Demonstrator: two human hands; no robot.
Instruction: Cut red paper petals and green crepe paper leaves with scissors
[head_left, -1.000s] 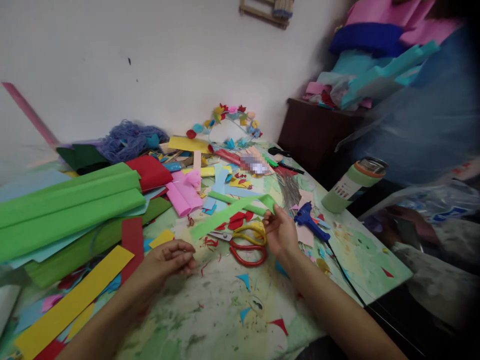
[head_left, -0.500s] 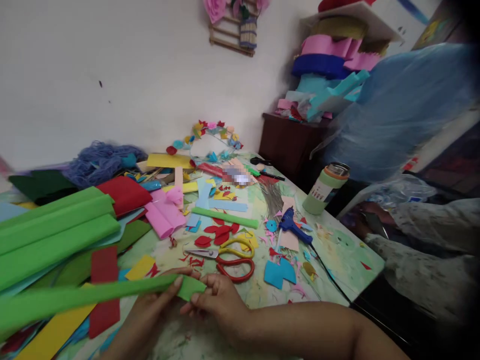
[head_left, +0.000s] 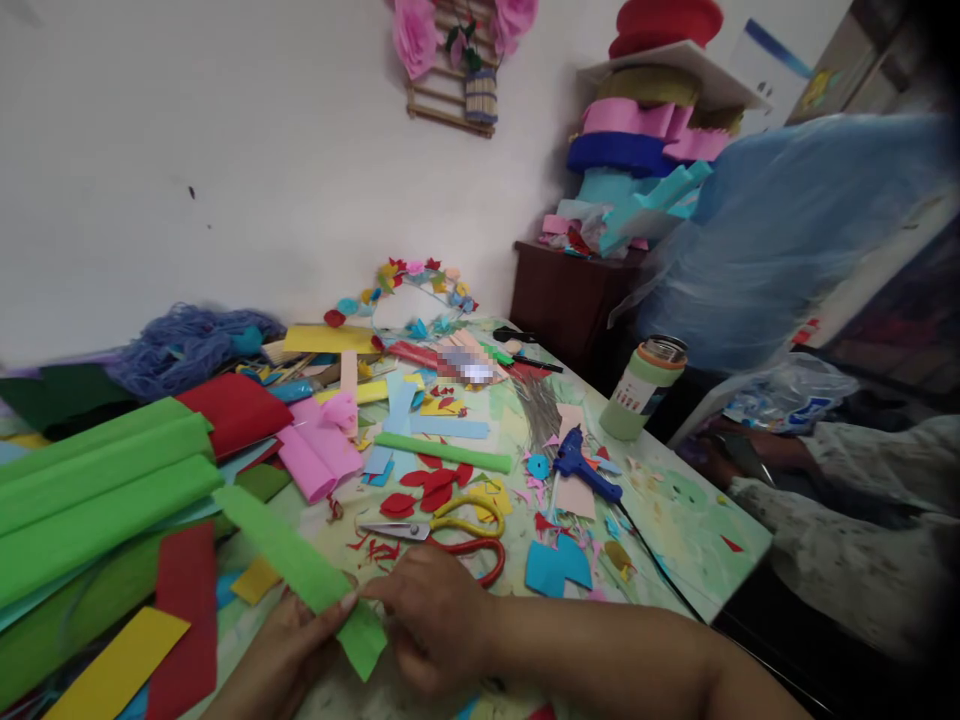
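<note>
A bright green crepe paper strip (head_left: 281, 550) slants across the front of the table, its cut end hanging down past my fingers. My left hand (head_left: 304, 635) pinches it from below, thumb on top, near that end. My right hand (head_left: 439, 615) has its fingers curled in at the strip's right edge, close to my left thumb; part of that grip is hidden. Just beyond my right hand lie scissors (head_left: 416, 531) with one yellow and one red handle, partly covered by the hand. Red paper petals (head_left: 435, 488) and a rolled green strip (head_left: 442, 452) lie behind them.
Green paper folds (head_left: 105, 490) and coloured sheets cover the left side. A blue glue gun (head_left: 581, 468) with its cord lies right of the scissors, near blue paper pieces (head_left: 557, 566). A green bottle (head_left: 643, 388) stands at the right edge. Another person's sleeve (head_left: 817, 560) shows beyond.
The green strip has swung from lying nearly level toward the left to slanting up and away, and its near end now points down. My right hand has shifted off that end to the strip's side.
</note>
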